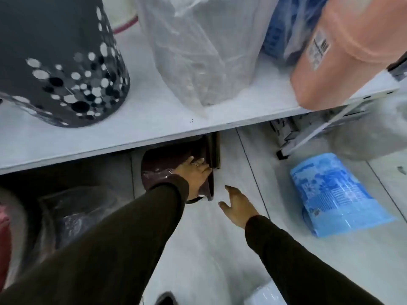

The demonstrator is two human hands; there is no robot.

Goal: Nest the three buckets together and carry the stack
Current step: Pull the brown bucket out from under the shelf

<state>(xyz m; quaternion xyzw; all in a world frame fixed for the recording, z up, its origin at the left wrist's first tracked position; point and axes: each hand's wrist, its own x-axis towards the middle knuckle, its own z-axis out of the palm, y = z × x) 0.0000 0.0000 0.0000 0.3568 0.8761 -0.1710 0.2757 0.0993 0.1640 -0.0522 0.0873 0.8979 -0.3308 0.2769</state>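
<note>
A dark maroon bucket lies on its side on the floor, half under a white shelf, with thin plastic film on it. My left hand rests flat on its side near the rim, fingers spread over it. My right hand hovers open just right of the bucket's rim, holding nothing and clear of the bucket. A blue patterned bucket in plastic wrap lies on its side on the floor further right. Whether more buckets sit nested inside the maroon one is hidden.
The white shelf overhangs the maroon bucket and carries a dark dotted bin, a plastic-wrapped white item and a peach container. Wrapped goods sit under the shelf at left. Pale tiled floor lies below my arms.
</note>
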